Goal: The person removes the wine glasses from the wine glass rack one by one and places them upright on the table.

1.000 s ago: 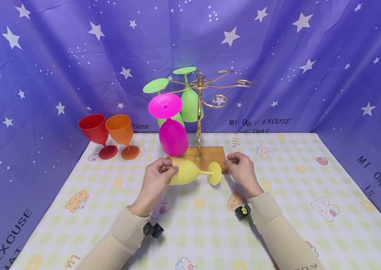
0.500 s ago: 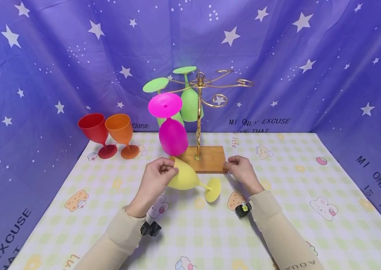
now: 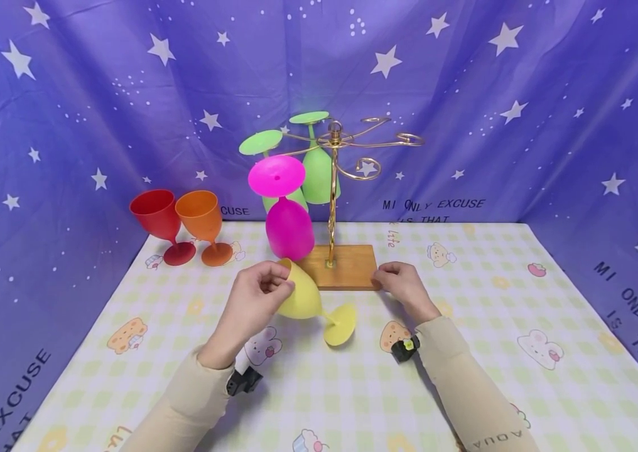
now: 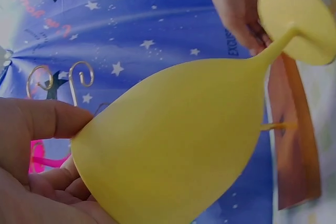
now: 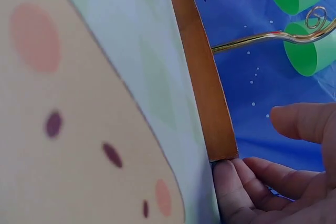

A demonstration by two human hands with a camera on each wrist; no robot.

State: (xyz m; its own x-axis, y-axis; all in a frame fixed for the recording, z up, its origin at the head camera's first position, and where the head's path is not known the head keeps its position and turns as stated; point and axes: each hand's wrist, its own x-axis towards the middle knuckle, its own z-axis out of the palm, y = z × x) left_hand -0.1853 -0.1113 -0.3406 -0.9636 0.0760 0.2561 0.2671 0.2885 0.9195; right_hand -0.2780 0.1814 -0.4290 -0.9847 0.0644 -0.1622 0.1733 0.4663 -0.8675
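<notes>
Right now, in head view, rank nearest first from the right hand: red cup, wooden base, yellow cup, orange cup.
1. Wooden base: at the right hand.
2. Yellow cup: in left hand.
3. Orange cup: back left.
4. Red cup: farther left.

1. Before you, the rack (image 3: 333, 201) stands on the table (image 3: 319, 395), the curtain (image 3: 296, 63) behind.
2. On the rack's left side hang the front goblet (image 3: 289, 229), nearest you, and two rear goblets (image 3: 319, 172).
3. Left of the rack stand two upright goblets (image 3: 155, 216).
4. Your left hand (image 3: 248, 298) holds the tilted goblet (image 3: 303, 295) before the base (image 3: 353, 267).
5. Your right hand (image 3: 405, 289) touches the base's right end.
</notes>
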